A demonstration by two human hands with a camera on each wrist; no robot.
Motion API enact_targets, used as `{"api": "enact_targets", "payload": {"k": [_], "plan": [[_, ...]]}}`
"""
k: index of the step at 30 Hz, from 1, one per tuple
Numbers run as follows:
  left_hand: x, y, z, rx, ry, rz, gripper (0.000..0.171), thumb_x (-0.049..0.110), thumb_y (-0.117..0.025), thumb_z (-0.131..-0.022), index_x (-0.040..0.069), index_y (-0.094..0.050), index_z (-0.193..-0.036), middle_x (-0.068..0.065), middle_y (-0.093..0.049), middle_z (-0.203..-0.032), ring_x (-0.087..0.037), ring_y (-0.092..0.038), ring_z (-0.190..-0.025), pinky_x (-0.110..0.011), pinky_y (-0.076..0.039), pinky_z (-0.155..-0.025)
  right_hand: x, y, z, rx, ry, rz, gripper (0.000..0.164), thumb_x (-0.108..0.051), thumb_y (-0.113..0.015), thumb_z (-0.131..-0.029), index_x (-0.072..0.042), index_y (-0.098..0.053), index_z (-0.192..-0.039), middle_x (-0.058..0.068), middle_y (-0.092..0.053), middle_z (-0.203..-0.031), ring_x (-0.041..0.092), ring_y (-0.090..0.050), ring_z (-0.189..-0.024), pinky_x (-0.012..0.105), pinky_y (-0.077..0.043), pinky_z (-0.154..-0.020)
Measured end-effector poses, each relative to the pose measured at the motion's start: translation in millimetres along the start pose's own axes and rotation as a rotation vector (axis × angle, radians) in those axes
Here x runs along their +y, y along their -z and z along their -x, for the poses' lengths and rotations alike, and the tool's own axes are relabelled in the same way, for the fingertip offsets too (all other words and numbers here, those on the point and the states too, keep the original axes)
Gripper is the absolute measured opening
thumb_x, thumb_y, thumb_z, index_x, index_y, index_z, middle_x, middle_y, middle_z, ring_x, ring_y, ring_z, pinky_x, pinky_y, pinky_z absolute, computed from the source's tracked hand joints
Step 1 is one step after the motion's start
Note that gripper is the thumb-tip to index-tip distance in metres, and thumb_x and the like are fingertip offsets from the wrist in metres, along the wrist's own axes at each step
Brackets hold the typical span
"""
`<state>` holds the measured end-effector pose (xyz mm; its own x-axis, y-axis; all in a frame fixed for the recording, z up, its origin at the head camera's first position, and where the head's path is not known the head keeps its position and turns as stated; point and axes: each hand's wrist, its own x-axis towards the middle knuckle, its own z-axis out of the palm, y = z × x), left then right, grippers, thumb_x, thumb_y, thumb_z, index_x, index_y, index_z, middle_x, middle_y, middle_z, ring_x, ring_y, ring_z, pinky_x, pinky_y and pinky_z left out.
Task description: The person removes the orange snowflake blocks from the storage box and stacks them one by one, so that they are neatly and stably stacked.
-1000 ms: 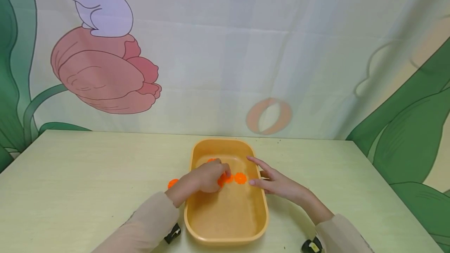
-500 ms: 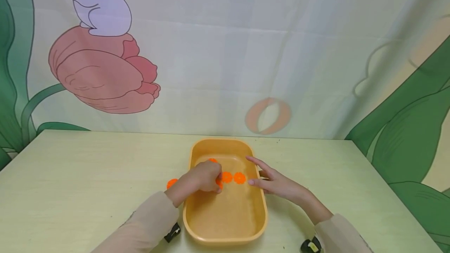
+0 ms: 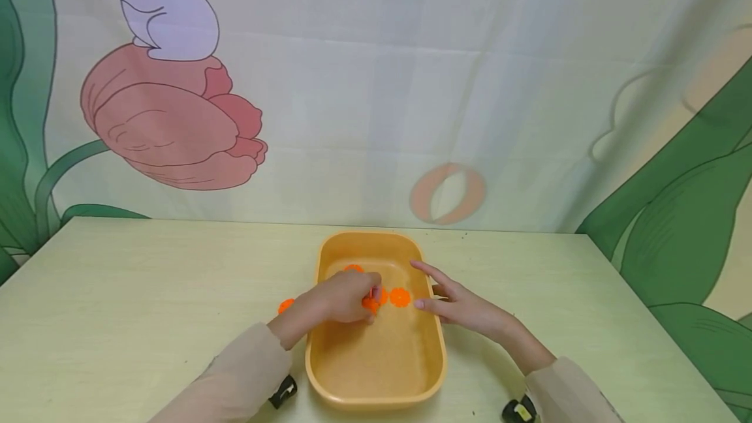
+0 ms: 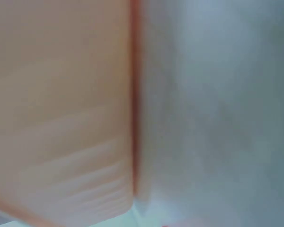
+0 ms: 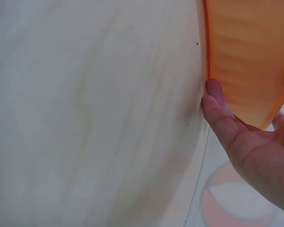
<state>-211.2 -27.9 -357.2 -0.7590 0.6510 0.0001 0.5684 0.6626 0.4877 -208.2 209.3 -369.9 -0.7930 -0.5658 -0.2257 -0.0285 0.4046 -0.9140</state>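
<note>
A yellow-orange plastic bin [image 3: 376, 364] with rounded corners stands on the table. My left hand [image 3: 352, 296] reaches inside it over the left rim, fingers curled, with an orange flower-shaped slice [image 3: 370, 305] between thumb and fingertips. Just right of the fingers another orange slice [image 3: 384, 296] is partly covered, and a further scalloped slice [image 3: 400, 297] lies flat on the bin floor. Behind the hand, one more slice [image 3: 354, 268] shows its edge. My right hand [image 3: 464, 305] rests at the bin's right side, fingers extended; the right wrist view shows fingertips [image 5: 213, 90] against the outer wall.
Outside the bin, left of it, an orange slice [image 3: 286, 305] is partly hidden by the left forearm. The pale wooden table [image 3: 147, 292] extends to both sides. A printed curtain [image 3: 352, 83] hangs behind. In the left wrist view the bin wall [image 4: 61, 94] fills one side.
My left hand has shifted within the bin, drawing back a little left and then slightly right, the slice at its fingertips moving along. The right hand has stayed at the bin's side.
</note>
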Motion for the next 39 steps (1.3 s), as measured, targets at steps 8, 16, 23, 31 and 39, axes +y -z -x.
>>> {"api": "enact_targets", "payload": {"k": [8, 16, 23, 31, 39], "plan": [[-0.3, 11.5, 10.4, 0.01, -0.118, 0.281, 0.018, -0.004, -0.063, -0.078, 0.004, -0.059, -0.094, 0.002, -0.055, -0.062, -0.018, -0.06, -0.05, -0.02, -0.046, -0.052, 0, -1, 0, 0.023, -0.027, 0.025, 0.072, -0.033, -0.058, -0.089, -0.027, -0.015, -0.146, 0.021, -0.04, -0.133, 0.026, -0.051, -0.11, 0.041, -0.045, -0.088], [-6.6, 25.5, 30.9, 0.077, -0.037, 0.374, 0.026, 0.003, -0.07, -0.073, 0.008, -0.064, -0.099, -0.003, -0.063, -0.094, -0.013, -0.054, -0.075, -0.025, -0.046, -0.067, -1, -1, 0, 0.019, -0.027, 0.024, 0.071, -0.032, -0.057, -0.089, -0.027, -0.015, -0.146, 0.02, -0.042, -0.132, 0.025, -0.052, -0.109, 0.042, -0.045, -0.088], [-18.3, 36.7, 48.9, 0.148, -0.047, 0.395, 0.032, 0.003, -0.07, -0.073, 0.006, -0.063, -0.105, -0.009, -0.062, -0.108, -0.016, -0.057, -0.087, -0.024, -0.048, -0.072, -1, -1, 0, 0.019, -0.012, 0.026, 0.071, -0.031, -0.057, -0.089, -0.027, -0.015, -0.146, 0.023, -0.042, -0.131, 0.025, -0.054, -0.105, 0.039, -0.046, -0.086], [-31.7, 42.3, 68.4, 0.216, 0.05, 0.403, 0.033, 0.0, -0.066, -0.074, 0.007, -0.062, -0.106, -0.008, -0.059, -0.102, -0.017, -0.054, -0.074, -0.026, -0.048, -0.065, -1, -2, 1, 0.019, -0.011, 0.028, 0.071, -0.031, -0.057, -0.089, -0.026, -0.015, -0.146, 0.023, -0.041, -0.131, 0.025, -0.053, -0.106, 0.039, -0.046, -0.086], [-42.1, 46.6, 83.5, 0.262, 0.098, 0.363, 0.035, 0.005, -0.068, -0.075, 0.005, -0.061, -0.11, -0.003, -0.059, -0.092, -0.018, -0.05, -0.071, -0.023, -0.042, -0.053, -2, -2, 1, 0.026, -0.018, 0.023, 0.071, -0.032, -0.058, -0.089, -0.029, -0.015, -0.145, 0.022, -0.043, -0.13, 0.024, -0.054, -0.105, 0.04, -0.046, -0.087]]}}
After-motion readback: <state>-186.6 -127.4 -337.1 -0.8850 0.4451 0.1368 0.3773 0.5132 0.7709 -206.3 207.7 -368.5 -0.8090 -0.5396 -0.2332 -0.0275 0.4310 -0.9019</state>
